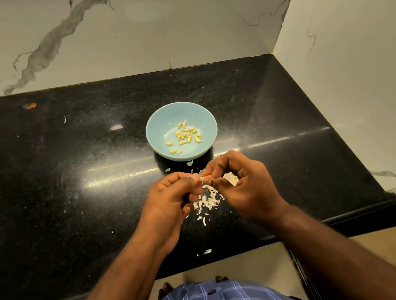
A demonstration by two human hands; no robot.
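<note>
Gripping a tiny pale clove (200, 176) between fingers (217, 166) of left hand (171, 202) and right hand (244, 186). Just beneath, papery white skins (209, 199) on glossy speckled black bench (63, 173); beyond, smooth blue bowl (160, 122) with curved yellow cloves (186, 136). Veined marble walls (169, 22).

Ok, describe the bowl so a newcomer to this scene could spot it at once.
On the black counter, below the marble-look wall, a small round bowl sits near the middle. It is pale blue and holds yellowish peeled cloves, unlike the white peel scraps strewn nearer the front edge.
</note>
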